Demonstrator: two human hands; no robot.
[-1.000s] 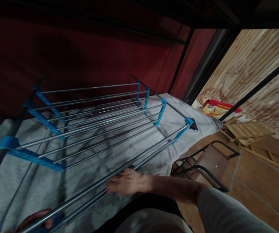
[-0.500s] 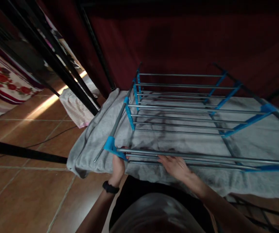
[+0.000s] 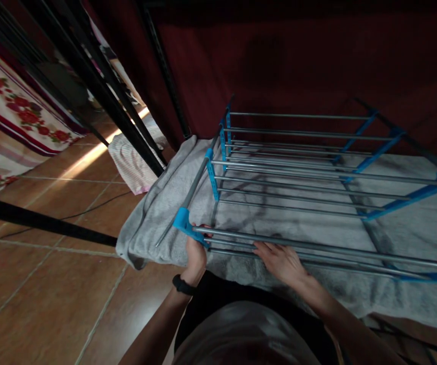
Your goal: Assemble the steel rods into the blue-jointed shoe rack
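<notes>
A metal rack (image 3: 290, 163) with several grey rods and blue plastic brackets lies on a grey cloth. My left hand (image 3: 196, 256), with a black band on the wrist, is closed around the near left corner of the rack, at the blue plastic bracket (image 3: 188, 226); its fingertips are partly hidden behind it. Farther right, my right hand (image 3: 281, 261) has its fingers over the lower near rods, beneath the thicker front tube (image 3: 317, 247). The undersides of those fingers are out of sight.
The grey cloth (image 3: 153, 223) covers a raised surface against a dark red curtain (image 3: 298, 66). Black metal poles (image 3: 100, 96) slant on the left, with another low pole (image 3: 47, 225). A striped cloth (image 3: 133, 165), a floral cloth (image 3: 24, 109) and a cable (image 3: 89, 209) are over the tiled floor.
The view has turned slightly left, so the rack and both hands appear farther right. Both hands keep their places on the rack.
</notes>
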